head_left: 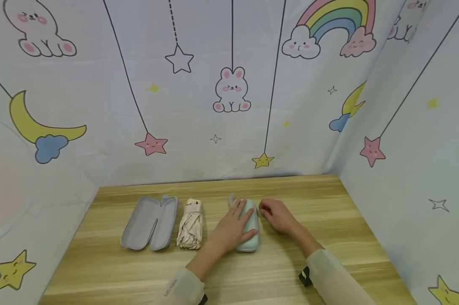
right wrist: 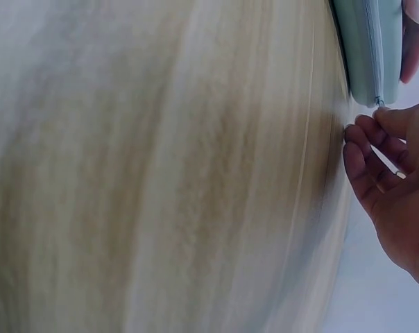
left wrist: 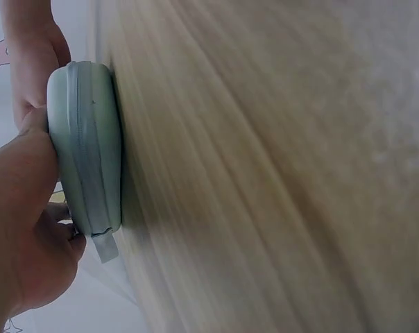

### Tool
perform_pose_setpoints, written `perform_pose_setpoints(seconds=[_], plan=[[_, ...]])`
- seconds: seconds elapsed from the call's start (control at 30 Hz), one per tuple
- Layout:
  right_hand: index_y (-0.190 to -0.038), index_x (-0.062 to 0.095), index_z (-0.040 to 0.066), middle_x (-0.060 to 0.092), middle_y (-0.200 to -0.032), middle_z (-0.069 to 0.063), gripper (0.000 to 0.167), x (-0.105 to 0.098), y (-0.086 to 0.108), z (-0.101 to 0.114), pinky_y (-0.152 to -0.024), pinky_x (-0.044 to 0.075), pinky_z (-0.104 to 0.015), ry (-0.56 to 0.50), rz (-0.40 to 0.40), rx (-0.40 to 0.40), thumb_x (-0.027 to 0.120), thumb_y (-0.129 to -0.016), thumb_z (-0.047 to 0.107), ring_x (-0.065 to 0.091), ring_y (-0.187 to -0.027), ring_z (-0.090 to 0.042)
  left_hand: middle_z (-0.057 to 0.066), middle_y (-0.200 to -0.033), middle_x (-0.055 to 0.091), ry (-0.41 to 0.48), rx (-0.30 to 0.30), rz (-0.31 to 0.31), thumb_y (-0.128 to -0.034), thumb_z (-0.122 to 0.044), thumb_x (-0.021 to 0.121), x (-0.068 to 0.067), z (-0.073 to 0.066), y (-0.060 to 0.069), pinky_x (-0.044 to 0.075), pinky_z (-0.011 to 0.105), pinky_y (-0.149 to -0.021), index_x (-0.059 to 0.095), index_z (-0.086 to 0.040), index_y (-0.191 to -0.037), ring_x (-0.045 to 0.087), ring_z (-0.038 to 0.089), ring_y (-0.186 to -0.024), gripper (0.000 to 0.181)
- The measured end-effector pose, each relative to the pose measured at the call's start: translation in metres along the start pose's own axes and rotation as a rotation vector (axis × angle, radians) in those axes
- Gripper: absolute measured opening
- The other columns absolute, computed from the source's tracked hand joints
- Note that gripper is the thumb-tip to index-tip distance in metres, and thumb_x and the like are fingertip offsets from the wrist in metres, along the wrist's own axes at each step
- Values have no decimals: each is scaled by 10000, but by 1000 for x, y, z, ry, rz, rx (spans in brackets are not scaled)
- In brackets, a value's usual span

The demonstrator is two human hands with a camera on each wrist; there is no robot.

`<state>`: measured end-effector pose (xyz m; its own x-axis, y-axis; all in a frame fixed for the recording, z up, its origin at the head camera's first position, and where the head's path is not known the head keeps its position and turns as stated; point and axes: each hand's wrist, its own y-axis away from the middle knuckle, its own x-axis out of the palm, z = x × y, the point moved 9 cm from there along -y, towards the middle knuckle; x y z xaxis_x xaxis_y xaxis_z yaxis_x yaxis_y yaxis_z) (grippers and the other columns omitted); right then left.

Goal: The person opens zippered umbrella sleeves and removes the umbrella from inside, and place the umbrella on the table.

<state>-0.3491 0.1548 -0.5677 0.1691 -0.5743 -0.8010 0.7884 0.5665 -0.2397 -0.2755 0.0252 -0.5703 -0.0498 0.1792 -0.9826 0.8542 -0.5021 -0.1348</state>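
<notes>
A mint-green zippered case (head_left: pixel 249 245) lies lengthwise on the wooden table. My left hand (head_left: pixel 230 229) rests on top of it with spread fingers, thumb toward the near end. At the case's far right side, my right hand (head_left: pixel 278 214) pinches the zipper pull (right wrist: pixel 381 103) between thumb and forefinger. The left wrist view shows the zipper band (left wrist: pixel 87 146) running along the side of the case, its edges together there. A short strap (head_left: pixel 231 198) sticks out at the far left end of the case.
Left of the case lies a bundled beige folded cloth-like item (head_left: pixel 191 226). Farther left, a grey case (head_left: pixel 142 224) lies opened flat. Patterned white curtains (head_left: pixel 199 127) rise behind the wooden table (head_left: pixel 138 275) and at both sides.
</notes>
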Motion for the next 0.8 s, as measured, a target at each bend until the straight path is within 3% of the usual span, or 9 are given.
perform_pose_setpoints(seconds=[0.47, 0.8], plan=[[-959, 705, 84, 650, -854, 31, 76, -1, 5, 2, -694, 495, -307, 3, -4, -21, 692, -1011, 30, 552, -752, -98, 245, -1713, 243, 44, -46, -59, -1112, -547, 456, -1, -1, -2, 278, 476, -1261, 425, -99, -1631, 202, 417, -1593, 686], [-962, 704, 91, 633, -852, 62, 82, -1, 9, 2, -693, 497, -304, -13, -3, -14, 694, -1010, 25, 551, -752, -91, 239, -1716, 241, 38, -74, -51, -1107, -560, 460, 0, 3, -6, 299, 462, -1253, 424, -118, -1635, 217, 409, -1591, 690]])
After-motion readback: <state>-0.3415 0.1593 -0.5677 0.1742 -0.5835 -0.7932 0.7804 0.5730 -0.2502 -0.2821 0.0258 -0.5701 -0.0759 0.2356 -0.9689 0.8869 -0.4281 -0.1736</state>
